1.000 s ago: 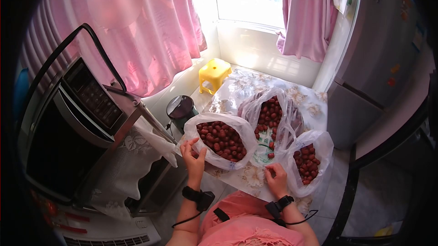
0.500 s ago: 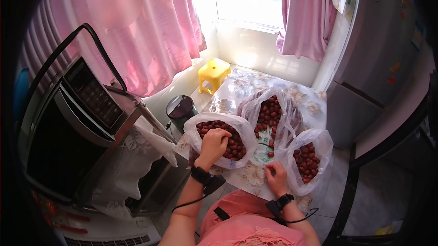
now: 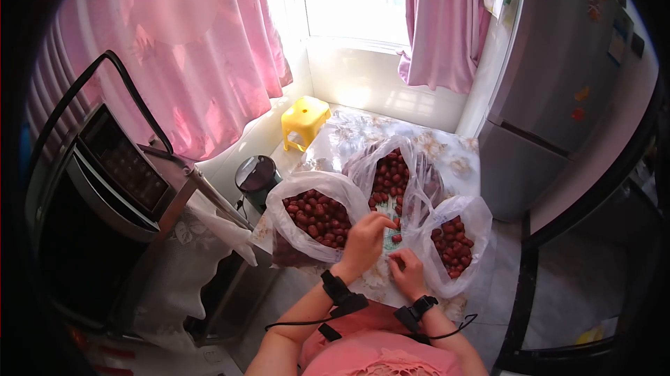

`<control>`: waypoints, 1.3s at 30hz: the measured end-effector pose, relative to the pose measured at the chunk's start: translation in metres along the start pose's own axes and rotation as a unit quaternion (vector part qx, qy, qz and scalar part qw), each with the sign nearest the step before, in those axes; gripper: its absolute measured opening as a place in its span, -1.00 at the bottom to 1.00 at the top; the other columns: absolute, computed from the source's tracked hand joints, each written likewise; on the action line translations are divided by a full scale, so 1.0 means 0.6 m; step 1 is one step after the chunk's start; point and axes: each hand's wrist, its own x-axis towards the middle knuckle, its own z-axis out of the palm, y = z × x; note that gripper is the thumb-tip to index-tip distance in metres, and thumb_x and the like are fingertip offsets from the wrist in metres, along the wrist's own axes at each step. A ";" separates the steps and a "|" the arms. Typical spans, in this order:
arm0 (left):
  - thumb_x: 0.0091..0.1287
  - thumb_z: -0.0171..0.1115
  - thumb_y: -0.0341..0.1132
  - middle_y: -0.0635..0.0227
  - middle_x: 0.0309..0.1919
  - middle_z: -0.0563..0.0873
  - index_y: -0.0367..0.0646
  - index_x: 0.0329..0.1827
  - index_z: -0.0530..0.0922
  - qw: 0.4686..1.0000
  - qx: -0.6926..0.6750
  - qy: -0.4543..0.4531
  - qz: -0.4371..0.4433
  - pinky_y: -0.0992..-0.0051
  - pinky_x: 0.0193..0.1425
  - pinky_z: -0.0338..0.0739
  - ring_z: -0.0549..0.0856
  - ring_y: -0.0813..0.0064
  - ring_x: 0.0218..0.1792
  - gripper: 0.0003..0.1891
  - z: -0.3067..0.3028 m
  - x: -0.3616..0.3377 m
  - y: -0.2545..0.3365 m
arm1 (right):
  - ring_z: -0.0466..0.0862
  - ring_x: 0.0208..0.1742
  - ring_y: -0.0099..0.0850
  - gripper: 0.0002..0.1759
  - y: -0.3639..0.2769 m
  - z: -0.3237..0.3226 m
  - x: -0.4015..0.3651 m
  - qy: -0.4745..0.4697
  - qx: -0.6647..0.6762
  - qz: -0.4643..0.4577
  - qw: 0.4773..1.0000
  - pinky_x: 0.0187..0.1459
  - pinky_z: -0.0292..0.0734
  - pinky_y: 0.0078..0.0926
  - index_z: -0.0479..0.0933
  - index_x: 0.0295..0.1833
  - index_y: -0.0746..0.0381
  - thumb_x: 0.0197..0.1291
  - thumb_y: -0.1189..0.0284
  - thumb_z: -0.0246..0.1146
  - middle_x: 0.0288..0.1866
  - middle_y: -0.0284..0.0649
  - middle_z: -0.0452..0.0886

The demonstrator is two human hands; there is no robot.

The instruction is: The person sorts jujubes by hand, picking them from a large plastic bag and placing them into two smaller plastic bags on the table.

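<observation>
My left hand (image 3: pixel 366 242) reaches over the right rim of the left plastic bag (image 3: pixel 278 198), its fingers bent together at a single red date (image 3: pixel 396 223) by the mouth of the middle bag. Another date (image 3: pixel 396 238) lies just nearer to me on the green-printed plastic. My right hand (image 3: pixel 409 273) is beside it at the table's near side, fingers curled in; whatever they may hold is hidden. Red dates (image 3: pixel 315 215) fill the left bag. More dates (image 3: pixel 391 174) lie in the middle bag (image 3: pixel 422 181), and others (image 3: pixel 452 247) in the right bag (image 3: pixel 481 229).
The bags stand on a small table with a flowered cloth (image 3: pixel 453 153). Behind it are a yellow stool (image 3: pixel 305 119) and a dark-lidded bin (image 3: pixel 257 174). A microwave (image 3: pixel 91 229) is on the left, a grey fridge (image 3: pixel 551 76) on the right. Both wrists wear black straps with cables.
My left hand has moved right, from above the dates in the left bag to the loose dates by the middle bag. My right hand stays near the same spot. The view has shifted slightly.
</observation>
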 end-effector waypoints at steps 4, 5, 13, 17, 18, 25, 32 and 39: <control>0.19 0.17 -0.65 0.03 0.20 0.63 -0.29 0.12 0.59 0.997 0.049 -0.065 -0.009 0.16 0.34 0.50 0.58 -0.04 0.27 -0.60 0.111 -0.042 -0.077 | 0.66 -0.29 -0.12 -0.88 0.009 0.005 0.001 0.011 -0.011 -0.016 1.000 -0.24 0.55 -0.27 0.56 -0.16 0.31 0.19 0.56 0.33 -0.28 -0.08 0.59; 0.15 0.18 -0.64 -0.03 0.30 0.54 -0.31 0.22 0.53 0.991 0.119 -0.059 -0.020 0.12 0.41 0.43 0.50 -0.10 0.34 -0.51 0.135 -0.048 -0.109 | 0.64 -0.28 -0.06 -0.87 0.016 0.007 0.000 0.019 -0.026 -0.034 0.999 -0.23 0.53 -0.22 0.54 -0.17 0.32 0.19 0.54 0.32 -0.28 -0.05 0.58; 0.04 0.31 -0.53 -0.02 0.39 0.47 -0.21 0.34 0.50 0.981 0.178 -0.075 -0.019 0.07 0.48 0.36 0.43 -0.11 0.38 -0.33 0.162 -0.008 -0.169 | 0.63 -0.25 0.01 -0.87 0.017 0.008 -0.001 0.032 -0.027 -0.040 0.998 -0.23 0.50 -0.21 0.53 -0.22 0.34 0.18 0.53 0.33 -0.30 -0.01 0.56; 0.05 0.34 -0.49 0.10 0.21 0.58 -0.11 0.16 0.62 0.987 0.152 -0.055 -0.010 0.04 0.32 0.46 0.50 -0.04 0.24 -0.49 0.167 -0.003 -0.179 | 0.63 -0.26 0.00 -0.88 0.012 0.007 0.003 0.019 -0.012 -0.031 0.999 -0.23 0.50 -0.21 0.54 -0.24 0.34 0.18 0.53 0.34 -0.31 -0.02 0.56; 0.05 0.34 -0.49 0.10 0.21 0.58 -0.11 0.16 0.62 0.987 0.151 -0.054 -0.010 0.04 0.32 0.46 0.50 -0.04 0.24 -0.49 0.170 -0.004 -0.180 | 0.63 -0.26 0.00 -0.88 0.014 0.007 0.003 0.019 -0.021 -0.036 0.999 -0.23 0.50 -0.21 0.54 -0.24 0.33 0.18 0.53 0.34 -0.31 -0.02 0.57; 0.07 0.34 -0.49 0.07 0.02 0.59 -0.10 0.05 0.63 0.994 0.104 -0.015 -0.038 0.12 0.25 0.49 0.54 -0.04 0.12 -0.59 0.179 -0.008 -0.189 | 0.63 -0.27 -0.02 -0.88 0.019 0.008 0.004 0.020 -0.032 -0.061 0.997 -0.24 0.50 -0.21 0.56 -0.24 0.32 0.18 0.52 0.36 -0.32 -0.03 0.58; 0.10 0.45 -0.35 0.08 0.02 0.53 -0.04 0.07 0.66 0.985 0.151 -0.036 -0.071 0.13 0.22 0.51 0.55 -0.01 0.10 -0.58 0.180 0.002 -0.172 | 0.62 -0.32 -0.04 -0.91 0.011 0.005 0.005 -0.001 -0.004 -0.036 0.999 -0.26 0.49 -0.19 0.55 -0.24 0.32 0.23 0.54 0.33 -0.35 -0.05 0.56; 0.08 0.44 -0.45 0.09 0.00 0.54 -0.10 -0.04 0.62 0.985 0.159 0.003 -0.069 0.11 0.14 0.54 0.58 -0.04 0.06 -0.65 0.179 0.000 -0.162 | 0.61 -0.32 -0.03 -0.90 0.012 0.005 0.006 -0.002 -0.032 -0.041 0.999 -0.27 0.49 -0.18 0.52 -0.27 0.32 0.22 0.55 0.31 -0.35 -0.05 0.55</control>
